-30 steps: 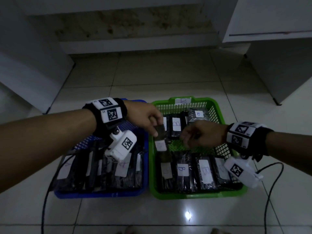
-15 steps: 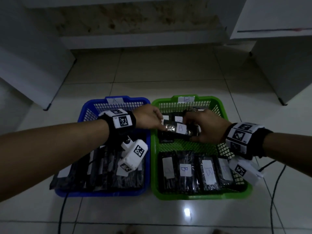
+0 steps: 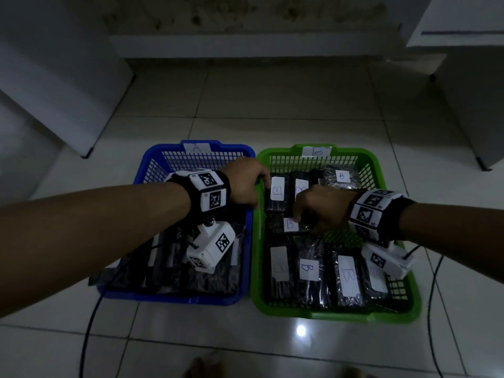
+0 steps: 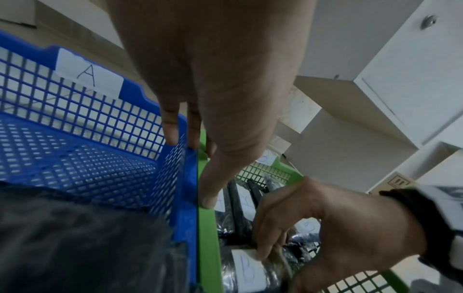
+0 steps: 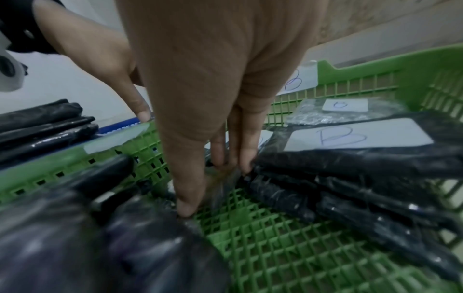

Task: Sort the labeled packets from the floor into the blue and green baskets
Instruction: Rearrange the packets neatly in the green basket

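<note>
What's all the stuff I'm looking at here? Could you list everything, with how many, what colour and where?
Blue basket: one, blue, on the floor at left, tagged A.
Green basket: one, green, touching the blue one's right side, tagged B.
Packets in the blue basket: several, dark; count unclear under the arm.
Packets in the green basket: about eight, dark, with white labels, those readable marked B.
Held packet: one, dark, B label, in the green basket's middle.
Cabinets: white, left and right of the floor.
Cables: two, black, on the tiles.
Left hand: fingers straight, at the seam where the baskets meet.
Right hand: pinching the held packet.
</note>
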